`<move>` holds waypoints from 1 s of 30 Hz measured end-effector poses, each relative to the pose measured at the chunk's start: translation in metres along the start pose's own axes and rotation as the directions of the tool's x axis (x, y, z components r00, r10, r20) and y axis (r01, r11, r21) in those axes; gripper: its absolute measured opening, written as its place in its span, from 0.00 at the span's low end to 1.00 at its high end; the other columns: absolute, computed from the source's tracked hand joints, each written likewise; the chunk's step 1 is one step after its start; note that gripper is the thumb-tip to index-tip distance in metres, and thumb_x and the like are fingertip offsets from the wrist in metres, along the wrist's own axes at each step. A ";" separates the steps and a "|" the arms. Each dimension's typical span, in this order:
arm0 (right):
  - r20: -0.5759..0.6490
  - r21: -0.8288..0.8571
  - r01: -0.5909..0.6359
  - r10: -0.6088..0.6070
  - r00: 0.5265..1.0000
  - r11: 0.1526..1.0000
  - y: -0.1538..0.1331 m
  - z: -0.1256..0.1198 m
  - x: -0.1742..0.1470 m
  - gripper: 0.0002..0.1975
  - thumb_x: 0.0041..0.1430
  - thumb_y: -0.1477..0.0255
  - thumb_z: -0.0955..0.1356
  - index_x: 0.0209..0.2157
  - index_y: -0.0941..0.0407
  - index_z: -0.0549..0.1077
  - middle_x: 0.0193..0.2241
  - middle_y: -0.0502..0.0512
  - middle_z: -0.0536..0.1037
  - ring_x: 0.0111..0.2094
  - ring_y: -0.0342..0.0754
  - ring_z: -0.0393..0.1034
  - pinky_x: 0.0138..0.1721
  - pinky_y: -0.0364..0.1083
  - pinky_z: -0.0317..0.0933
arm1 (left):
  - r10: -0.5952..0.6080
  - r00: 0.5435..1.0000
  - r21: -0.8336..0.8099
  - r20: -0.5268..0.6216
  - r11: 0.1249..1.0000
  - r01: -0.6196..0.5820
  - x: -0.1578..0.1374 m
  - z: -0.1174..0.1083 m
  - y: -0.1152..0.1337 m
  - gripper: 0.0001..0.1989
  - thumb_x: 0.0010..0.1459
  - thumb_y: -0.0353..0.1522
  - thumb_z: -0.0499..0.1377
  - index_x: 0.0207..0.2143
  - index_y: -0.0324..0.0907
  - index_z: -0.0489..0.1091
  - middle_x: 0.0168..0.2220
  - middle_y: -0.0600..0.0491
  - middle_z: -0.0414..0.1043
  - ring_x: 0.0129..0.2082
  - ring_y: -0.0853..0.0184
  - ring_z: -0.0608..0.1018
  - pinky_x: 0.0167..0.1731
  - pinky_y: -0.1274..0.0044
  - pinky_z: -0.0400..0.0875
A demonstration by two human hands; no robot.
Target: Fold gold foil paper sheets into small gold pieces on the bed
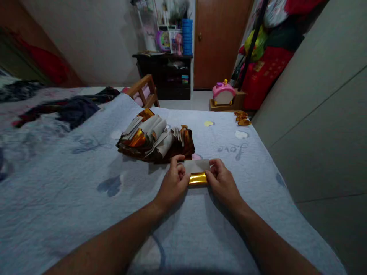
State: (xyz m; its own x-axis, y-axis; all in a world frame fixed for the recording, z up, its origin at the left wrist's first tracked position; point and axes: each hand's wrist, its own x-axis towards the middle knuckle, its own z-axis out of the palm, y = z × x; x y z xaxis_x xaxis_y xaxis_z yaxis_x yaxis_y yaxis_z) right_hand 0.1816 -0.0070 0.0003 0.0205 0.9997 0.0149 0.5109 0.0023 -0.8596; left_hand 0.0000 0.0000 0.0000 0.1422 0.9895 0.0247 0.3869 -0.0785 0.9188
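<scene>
Between my two hands is a sheet of gold foil paper (197, 178), its near edge rolled or folded over so a shiny gold strip lies below the pale backing. My left hand (175, 177) pinches the sheet's left end, thumb on the gold strip. At the opposite end, my right hand (223, 179) grips it the same way with thumb and fingers. Just beyond my left hand lies a loose pile of gold foil papers (156, 139), white backs and amber faces showing.
A light blue patterned bedspread (129, 221) lies under everything. Several folded gold pieces (242, 118) rest at the far right corner. Dark clothes (77, 110) are heaped at left; a pale cabinet (321, 133) stands along the right. A wooden chair (145, 91) is beyond the bed.
</scene>
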 end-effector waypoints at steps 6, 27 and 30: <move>-0.044 -0.317 0.112 -0.132 0.990 0.942 0.010 0.008 -0.001 0.10 0.58 0.76 0.64 0.44 0.56 0.66 0.31 0.54 0.71 0.35 0.52 0.66 0.38 0.48 0.58 | 0.093 0.993 0.378 0.072 0.919 -0.113 0.000 0.002 -0.001 0.14 0.59 0.25 0.55 0.47 0.43 0.65 0.30 0.56 0.69 0.35 0.63 0.73 0.39 0.71 0.61; 0.210 -0.561 0.341 -0.269 0.940 0.754 0.005 0.008 0.003 0.09 0.67 0.79 0.64 0.34 0.55 0.73 0.36 0.55 0.74 0.38 0.50 0.63 0.39 0.48 0.53 | 0.297 0.888 0.421 0.351 0.797 -0.433 0.007 0.001 -0.009 0.11 0.61 0.21 0.54 0.36 0.40 0.74 0.36 0.50 0.70 0.39 0.61 0.70 0.40 0.72 0.65; 0.205 -0.595 0.331 -0.260 0.944 0.732 0.002 0.010 0.001 0.06 0.66 0.78 0.65 0.35 0.56 0.72 0.37 0.55 0.74 0.39 0.51 0.63 0.40 0.48 0.52 | 0.302 0.872 0.421 0.385 0.783 -0.458 0.008 -0.001 -0.013 0.09 0.62 0.22 0.55 0.38 0.40 0.73 0.38 0.49 0.70 0.41 0.61 0.70 0.43 0.70 0.66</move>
State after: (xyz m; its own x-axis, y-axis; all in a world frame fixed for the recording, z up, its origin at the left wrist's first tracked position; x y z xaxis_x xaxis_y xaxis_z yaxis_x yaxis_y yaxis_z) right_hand 0.1745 -0.0055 -0.0063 -0.2893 0.9480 0.1327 0.8926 0.3172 -0.3204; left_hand -0.0049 0.0095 -0.0109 0.5921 0.7923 0.1473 0.6215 -0.5653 0.5424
